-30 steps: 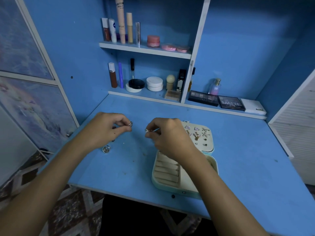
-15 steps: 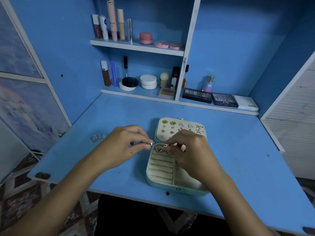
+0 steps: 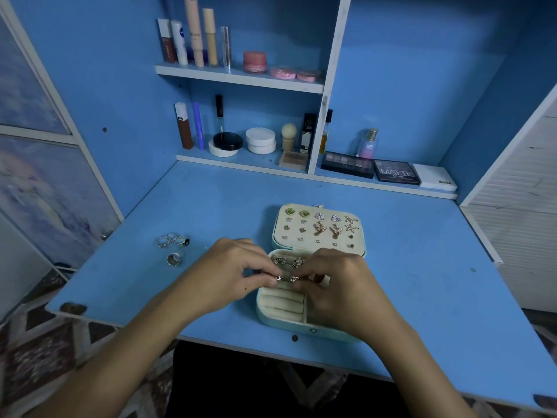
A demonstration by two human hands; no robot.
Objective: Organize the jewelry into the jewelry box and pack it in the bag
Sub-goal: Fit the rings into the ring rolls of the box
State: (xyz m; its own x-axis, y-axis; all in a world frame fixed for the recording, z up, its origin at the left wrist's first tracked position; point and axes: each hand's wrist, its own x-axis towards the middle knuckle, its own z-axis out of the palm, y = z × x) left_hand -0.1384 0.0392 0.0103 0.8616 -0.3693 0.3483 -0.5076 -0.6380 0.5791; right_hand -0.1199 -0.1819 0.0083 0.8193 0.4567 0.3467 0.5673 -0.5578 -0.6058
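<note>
The clearest readable word is "MATTE", printed in large pale letters on the lid of a dark eyeshadow palette lying on the low shelf at the right of centre in the frame. Just above and to its left, a small pink perfume bottle carries the letters "SB" on its front. Small dark lettering on the white box beside the palette, and print on the tall tubes on the upper shelf, is too small or blurred to read.
</note>
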